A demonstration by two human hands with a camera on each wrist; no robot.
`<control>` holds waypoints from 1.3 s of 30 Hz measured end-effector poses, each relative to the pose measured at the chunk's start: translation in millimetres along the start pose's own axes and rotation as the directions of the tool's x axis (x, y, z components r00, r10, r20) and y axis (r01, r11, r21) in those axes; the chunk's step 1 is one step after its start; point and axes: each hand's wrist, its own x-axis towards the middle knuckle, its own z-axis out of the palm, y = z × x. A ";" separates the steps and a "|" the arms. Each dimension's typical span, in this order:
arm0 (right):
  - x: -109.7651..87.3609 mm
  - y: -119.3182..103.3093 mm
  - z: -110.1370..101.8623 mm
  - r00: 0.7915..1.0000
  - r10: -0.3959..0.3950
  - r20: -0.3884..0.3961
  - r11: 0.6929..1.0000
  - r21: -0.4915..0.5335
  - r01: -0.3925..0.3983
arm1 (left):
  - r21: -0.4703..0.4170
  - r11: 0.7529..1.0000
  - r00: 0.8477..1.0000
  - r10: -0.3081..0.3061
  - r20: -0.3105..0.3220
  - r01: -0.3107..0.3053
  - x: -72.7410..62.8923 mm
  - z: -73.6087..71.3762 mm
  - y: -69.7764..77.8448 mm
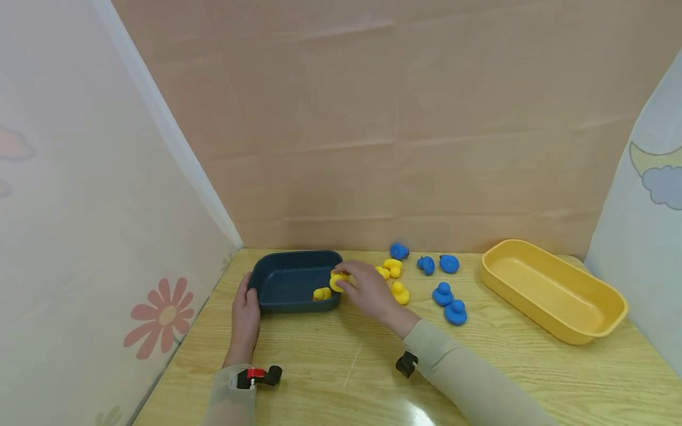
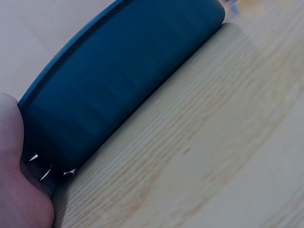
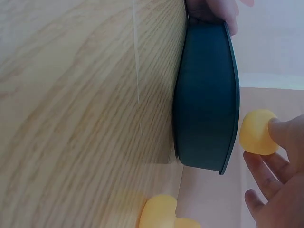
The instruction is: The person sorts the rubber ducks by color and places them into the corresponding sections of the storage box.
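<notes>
My right hand (image 1: 367, 290) pinches a yellow rubber duck (image 1: 338, 281) between thumb and fingertips, above the right end of a dark teal bin (image 1: 295, 307). In the right wrist view the held duck (image 3: 259, 132) is just above the rim, apart from it. Another yellow duck (image 1: 322, 294) lies inside the bin near its front right corner. My left hand (image 1: 247, 310) holds the bin's left end, the thumb at the rim; its fingers are partly hidden in the left wrist view. Several yellow ducks (image 1: 400, 293) lie right of the bin, partly behind my right hand.
Several blue ducks (image 1: 455, 312) are scattered on the wooden table (image 1: 330, 367) right of the yellow ones. A yellow bin (image 1: 554, 290) stands at the far right. A brown-papered wall (image 1: 394, 148) rises behind, and white side walls flank the table.
</notes>
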 end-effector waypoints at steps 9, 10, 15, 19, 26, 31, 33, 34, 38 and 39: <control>1.5 1.7 -0.9 1.000 0.011 0.018 1.000 0.015 -0.011 | -0.004 1.000 1.000 0.009 0.001 -0.009 -0.7 -1.0 1.8; 1.8 0.6 -1.4 1.000 0.005 0.021 1.000 0.015 -0.005 | -0.002 1.000 1.000 0.008 0.000 -0.008 -0.9 -1.0 2.0; 6.3 -6.0 -2.8 0.999 -0.036 0.016 0.999 0.024 0.036 | 0.001 1.000 1.000 -0.002 -0.007 0.002 -0.2 -0.2 2.6; 11.5 -10.6 -1.7 0.999 -0.045 0.002 0.998 0.041 0.045 | -0.012 1.000 1.000 0.004 -0.009 -0.004 2.9 1.7 4.5; 16.7 -12.4 5.5 1.000 -0.021 0.007 0.999 0.049 0.020 | -0.017 1.000 1.000 0.008 0.009 -0.008 4.0 3.6 5.7; 18.2 -9.8 11.8 0.999 -0.013 0.033 1.000 0.023 0.012 | -0.011 1.000 1.000 -0.002 0.010 0.002 1.3 2.7 5.5; 17.8 -8.9 13.6 0.999 -0.009 0.046 1.000 0.014 0.008 | -0.009 1.000 1.000 -0.002 0.008 0.002 0.7 1.9 5.0; 17.4 -8.5 14.5 0.998 -0.006 0.054 1.000 0.010 0.006 | -0.009 1.000 1.000 -0.001 0.008 0.002 0.4 1.5 4.7; 15.7 -7.3 17.8 0.996 -0.011 0.091 1.000 -0.013 0.012 | -0.008 1.000 1.000 0.002 0.005 -0.002 0.1 -0.1 3.4; 15.5 -6.6 19.0 0.995 -0.019 0.101 1.000 -0.023 0.022 | -0.009 1.000 1.000 0.001 0.003 -0.001 0.0 -0.3 3.4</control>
